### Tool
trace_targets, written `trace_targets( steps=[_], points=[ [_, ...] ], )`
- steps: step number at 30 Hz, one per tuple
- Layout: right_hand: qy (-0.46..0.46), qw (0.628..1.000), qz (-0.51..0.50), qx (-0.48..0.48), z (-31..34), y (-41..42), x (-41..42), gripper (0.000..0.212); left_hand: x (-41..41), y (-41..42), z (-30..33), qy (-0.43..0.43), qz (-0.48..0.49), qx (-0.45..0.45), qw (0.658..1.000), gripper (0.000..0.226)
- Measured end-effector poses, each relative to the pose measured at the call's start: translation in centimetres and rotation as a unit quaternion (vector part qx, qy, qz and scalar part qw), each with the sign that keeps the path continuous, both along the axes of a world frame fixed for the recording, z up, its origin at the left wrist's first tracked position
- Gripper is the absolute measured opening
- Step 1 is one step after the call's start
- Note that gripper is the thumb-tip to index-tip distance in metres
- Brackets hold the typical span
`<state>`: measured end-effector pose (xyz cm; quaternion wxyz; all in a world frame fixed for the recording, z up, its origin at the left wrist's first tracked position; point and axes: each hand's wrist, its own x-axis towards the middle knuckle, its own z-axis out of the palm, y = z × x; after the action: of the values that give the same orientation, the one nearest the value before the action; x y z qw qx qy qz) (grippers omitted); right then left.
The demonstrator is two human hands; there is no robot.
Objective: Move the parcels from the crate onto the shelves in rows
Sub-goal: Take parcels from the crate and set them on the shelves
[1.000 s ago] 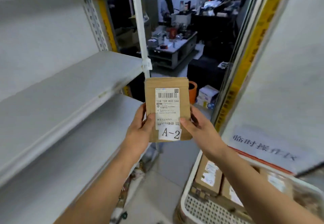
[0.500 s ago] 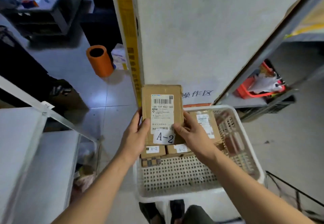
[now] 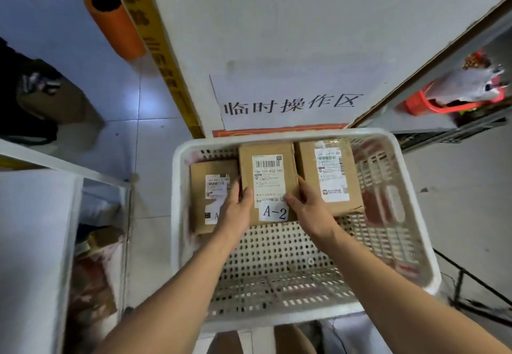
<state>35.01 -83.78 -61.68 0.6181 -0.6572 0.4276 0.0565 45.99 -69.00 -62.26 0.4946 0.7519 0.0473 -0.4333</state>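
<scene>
So both hands are on the middle cardboard parcel [image 3: 267, 184], the one with the "A-2" sticker. It's over the far end of the white perforated crate [image 3: 304, 312], with another brown parcel [image 3: 213, 195] just left of it and one more [image 3: 329, 176] just right. The left hand [image 3: 238, 209] pinches its lower left edge, thumb on the face, and the right hand [image 3: 310, 209] does the same on the lower right, so both sets of fingers are closed on that one box. Can't tell if it's resting on the crate floor or held just off it.

Looks like a stiff little carton, probably light, not slippery, since it's plain cardboard. I'd grab it by the two long sides, thumbs off the barcode label. The white shelf [image 3: 33, 229] sits left of the crate.
</scene>
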Motion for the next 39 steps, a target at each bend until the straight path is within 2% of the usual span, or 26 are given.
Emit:
trace_targets(
  steps=[4, 8, 13, 18, 21, 23, 27, 30, 35, 39],
  points=[
    [0.012, 0.996, 0.003, -0.083, -2.3, 0.9, 0.9, 0.048, 0.1, -1.4, -1.4, -0.009, 0.008, 0.005, 1.000, 0.058],
    [0.037, 0.996, 0.001, -0.084, -3.7, 0.6, 0.9, 0.054, -0.4, -1.6, -1.8, -0.034, -0.030, 0.030, 0.999, 0.058],
    [0.061, 0.995, 0.001, -0.075, -3.4, -0.3, 0.9, 0.030, -0.4, -1.8, -1.6, -0.033, -0.030, 0.038, 0.998, 0.062],
    [0.088, 0.993, 0.031, -0.078, -0.1, -0.7, 1.3, 0.027, -0.5, -1.0, 1.9, -0.066, -0.038, 0.048, 0.996, 0.057],
    [0.067, 0.987, 0.095, -0.112, 4.1, -0.5, 1.2, 0.048, -0.8, 0.6, 6.1, -0.102, -0.046, 0.042, 0.993, 0.047],
    [0.044, 0.978, 0.148, -0.142, 7.3, -0.4, 1.0, 0.056, -0.8, 2.3, 9.3, -0.127, -0.045, 0.053, 0.989, 0.043],
    [0.006, 0.952, 0.246, -0.179, 13.8, 0.9, 1.6, 0.049, -0.6, 7.6, 15.6, -0.192, -0.019, 0.085, 0.977, 0.035],
    [-0.024, 0.917, 0.328, -0.226, 17.9, 3.2, 3.2, 0.047, -0.6, 12.5, 19.4, -0.248, 0.017, 0.116, 0.962, 0.027],
    [-0.099, 0.851, 0.443, -0.263, 24.1, 11.7, 7.3, 0.035, -2.2, 22.3, 25.3, -0.290, 0.132, 0.139, 0.938, 0.024],
    [-0.175, 0.824, 0.487, -0.230, 28.7, 21.7, 10.4, 0.031, -3.9, 30.8, 30.1, -0.331, 0.238, 0.140, 0.902, 0.020]
  ],
)
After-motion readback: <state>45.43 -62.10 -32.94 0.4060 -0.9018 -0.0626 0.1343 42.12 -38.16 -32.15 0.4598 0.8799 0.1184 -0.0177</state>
